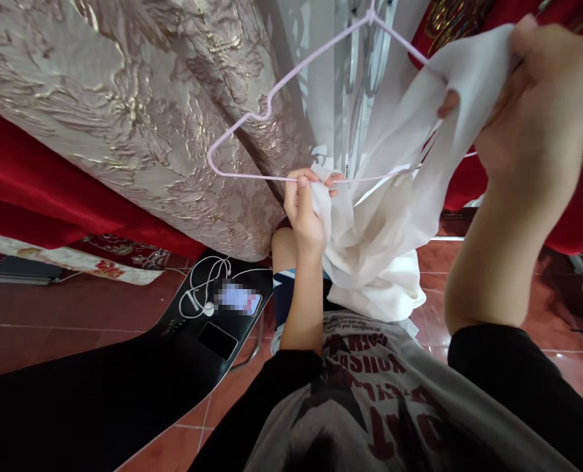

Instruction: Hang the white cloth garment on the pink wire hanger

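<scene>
My left hand (305,210) is closed around the bottom bar of a pale pink clothes hanger (272,98) and a bunched bit of sheer white garment (394,216). At the upper right, my right hand (542,98) is raised and closed on another part of this white cloth, stretching it over the hanger's right arm. A fingertip shows by the hanger there; the other fingers are partly behind cloth. The rest of the garment hangs in loose folds down to my lap. The top of the hanger runs out of the frame.
Gold-patterned beige fabric (139,111) hangs at left, with red cloth (50,190) below it. A black bench (124,373) holds a lit phone (247,300), white earphones (207,308) and a dark phone (217,341). White sheer fabric and red cloth hang behind, above red floor tiles.
</scene>
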A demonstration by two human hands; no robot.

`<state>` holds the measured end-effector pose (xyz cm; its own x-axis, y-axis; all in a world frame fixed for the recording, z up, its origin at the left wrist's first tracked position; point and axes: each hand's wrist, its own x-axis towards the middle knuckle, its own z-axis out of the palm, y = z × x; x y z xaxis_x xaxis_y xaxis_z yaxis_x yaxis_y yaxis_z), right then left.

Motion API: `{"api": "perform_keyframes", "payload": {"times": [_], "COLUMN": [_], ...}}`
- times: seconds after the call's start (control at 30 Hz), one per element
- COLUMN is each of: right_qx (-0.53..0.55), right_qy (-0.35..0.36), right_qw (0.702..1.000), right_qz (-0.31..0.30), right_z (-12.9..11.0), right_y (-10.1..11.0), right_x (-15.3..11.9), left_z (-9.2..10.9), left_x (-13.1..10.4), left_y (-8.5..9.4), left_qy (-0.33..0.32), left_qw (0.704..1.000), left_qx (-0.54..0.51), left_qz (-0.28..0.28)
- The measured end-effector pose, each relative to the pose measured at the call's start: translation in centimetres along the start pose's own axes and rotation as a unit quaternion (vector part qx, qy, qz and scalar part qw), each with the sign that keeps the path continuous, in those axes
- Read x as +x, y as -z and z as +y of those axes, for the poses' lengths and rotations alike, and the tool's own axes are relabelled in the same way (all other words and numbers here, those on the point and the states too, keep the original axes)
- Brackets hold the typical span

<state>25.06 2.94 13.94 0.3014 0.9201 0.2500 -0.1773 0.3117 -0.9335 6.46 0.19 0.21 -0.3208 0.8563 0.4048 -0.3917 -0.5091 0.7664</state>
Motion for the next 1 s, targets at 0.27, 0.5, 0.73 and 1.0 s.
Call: {"api": "perform_keyframes", "payload": {"times": [0.27,0.5,0.73,1.0], "right_qx": [0.04,0.045,-0.118,0.119], "right_qy": [-0.008,0.223,0.304,0.212], "right_qw": [0.987,0.903,0.906,0.916], "right_qz": [0.156,0.364,0.269,0.32], "right_z": [-0.5,6.7,11.1,8.8], "right_y": [4.4,5.3,0.6,3.5], "right_x": [0.7,-3.4,-3.9,-5.8], "left_z": [0.0,-0.7,-0.6,-1.4], "left_x": [-0.3,-0.4,-0.1,-0.4], "left_y": [-0.4,-0.4,-0.1,-0.5], "left_qy": [-0.015,0.038,0.034,0.047], "left_qw": [1.0,0.999,0.999,0.997], "left_qx": [-0.001,-0.017,-0.034,-0.063], "left_qz": [0.017,0.0,0.0,-0.014]}}
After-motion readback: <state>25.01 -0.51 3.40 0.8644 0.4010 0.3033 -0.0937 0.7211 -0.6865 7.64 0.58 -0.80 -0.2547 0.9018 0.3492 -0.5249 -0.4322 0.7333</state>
